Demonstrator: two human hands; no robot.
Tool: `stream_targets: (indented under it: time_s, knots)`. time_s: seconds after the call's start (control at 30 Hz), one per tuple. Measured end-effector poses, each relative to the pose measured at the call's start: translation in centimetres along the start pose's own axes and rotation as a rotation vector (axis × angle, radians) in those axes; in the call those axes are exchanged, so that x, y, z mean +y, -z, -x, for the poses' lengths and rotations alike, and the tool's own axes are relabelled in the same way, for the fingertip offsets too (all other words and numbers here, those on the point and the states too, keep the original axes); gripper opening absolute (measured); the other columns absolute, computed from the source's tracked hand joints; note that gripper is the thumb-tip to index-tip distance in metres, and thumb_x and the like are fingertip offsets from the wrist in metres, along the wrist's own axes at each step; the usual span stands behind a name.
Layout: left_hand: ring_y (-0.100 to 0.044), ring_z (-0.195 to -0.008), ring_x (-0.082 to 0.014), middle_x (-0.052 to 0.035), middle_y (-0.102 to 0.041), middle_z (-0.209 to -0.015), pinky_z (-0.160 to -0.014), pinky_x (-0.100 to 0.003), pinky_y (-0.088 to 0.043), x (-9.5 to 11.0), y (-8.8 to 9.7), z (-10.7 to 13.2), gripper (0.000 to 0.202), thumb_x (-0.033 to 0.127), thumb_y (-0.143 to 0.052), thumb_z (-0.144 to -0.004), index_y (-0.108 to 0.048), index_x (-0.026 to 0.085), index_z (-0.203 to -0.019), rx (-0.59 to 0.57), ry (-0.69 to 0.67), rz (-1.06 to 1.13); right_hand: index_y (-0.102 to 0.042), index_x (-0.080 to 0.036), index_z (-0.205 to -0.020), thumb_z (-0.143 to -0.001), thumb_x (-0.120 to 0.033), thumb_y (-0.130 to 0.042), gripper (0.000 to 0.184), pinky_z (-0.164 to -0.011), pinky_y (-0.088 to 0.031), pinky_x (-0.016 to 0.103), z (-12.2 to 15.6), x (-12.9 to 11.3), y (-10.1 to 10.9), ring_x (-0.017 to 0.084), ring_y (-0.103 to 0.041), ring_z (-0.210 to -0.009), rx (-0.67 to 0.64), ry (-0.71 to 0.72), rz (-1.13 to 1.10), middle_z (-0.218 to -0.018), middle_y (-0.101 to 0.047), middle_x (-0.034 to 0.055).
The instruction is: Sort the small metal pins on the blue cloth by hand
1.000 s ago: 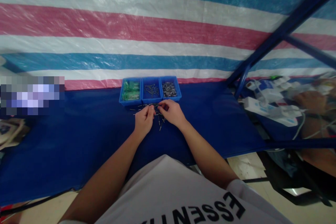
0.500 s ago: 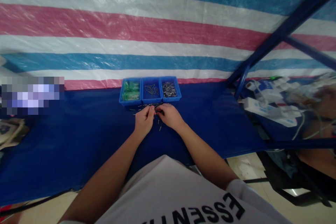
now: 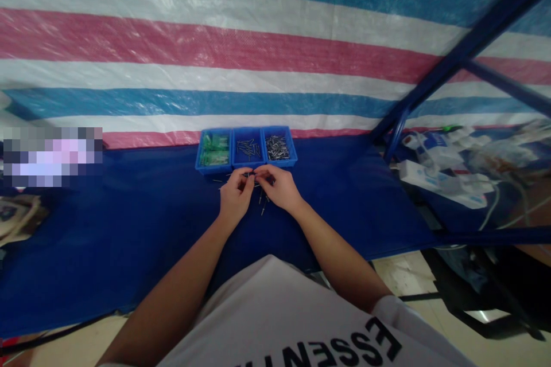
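A: Two hands at work here. Your left hand (image 3: 235, 196) and right hand (image 3: 279, 188) meet fingertip to fingertip over the loose pins (image 3: 262, 202) on the blue cloth (image 3: 129, 223). What are you pinching?

B: Looks like one thin metal pin held between both sets of fingertips, approx. at the point where the hands touch. It's tiny in this view, so I can't swear whether each hand has its own piece or both share one.

A: Fair. Both hands are closed down to a fine pinch, thumbs vs. forefingers, other fingers curled. The rest of the loose pins lie just under and toward you from that pinch, touching the cloth.

B: And the bins?

A: Just beyond your fingertips: green-parts bin (image 3: 214, 149) to the left of the pinch, dark-pins bin (image 3: 248, 149) straight ahead, shiny-pins bin (image 3: 278, 147) ahead and to the right.

B: So the step in hand is sorting or pairing pins, I'd judge.

A: Agreed. Next you need a firm grip and a short reach forward, w/o nudging the loose pins underneath.
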State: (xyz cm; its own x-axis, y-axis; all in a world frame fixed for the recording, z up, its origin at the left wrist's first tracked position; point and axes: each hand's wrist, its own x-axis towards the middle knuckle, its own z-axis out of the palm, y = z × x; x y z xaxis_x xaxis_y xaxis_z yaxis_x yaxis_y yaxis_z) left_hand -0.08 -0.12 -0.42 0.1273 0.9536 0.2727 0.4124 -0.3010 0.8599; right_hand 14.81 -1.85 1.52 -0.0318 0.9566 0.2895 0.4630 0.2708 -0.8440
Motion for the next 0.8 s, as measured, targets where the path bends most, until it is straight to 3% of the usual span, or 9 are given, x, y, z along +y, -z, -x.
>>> stream_targets:
  time_s: [0.4,0.8]
  knots:
    - [-0.060,-0.058,-0.0123,0.0026,-0.063,-0.065,-0.061,-0.024,-0.045,-0.16,-0.14,0.03,0.024,0.041,-0.051,-0.089,-0.062,0.020,-0.095,-0.042,-0.004,0.039,-0.062,-0.019,-0.100,-0.084,-0.027,-0.060,0.018,-0.069,-0.050,0.026,-0.24,0.63,-0.58,0.014,-0.064,-0.074,0.133,-0.091,-0.213,-0.086,-0.069,0.0027]
    - [-0.055,-0.053,-0.0118,0.0031,-0.057,-0.057,-0.056,-0.024,-0.040,0.07,0.27,0.04,0.034,0.046,-0.044,-0.092,-0.059,0.019,-0.076,0.034,0.043,-0.048,-0.066,-0.018,-0.088,-0.077,-0.029,-0.068,0.015,-0.075,-0.053,0.029,-0.11,0.12,-0.90,0.015,-0.066,-0.078,0.086,-0.123,-0.382,-0.089,-0.070,0.0049]
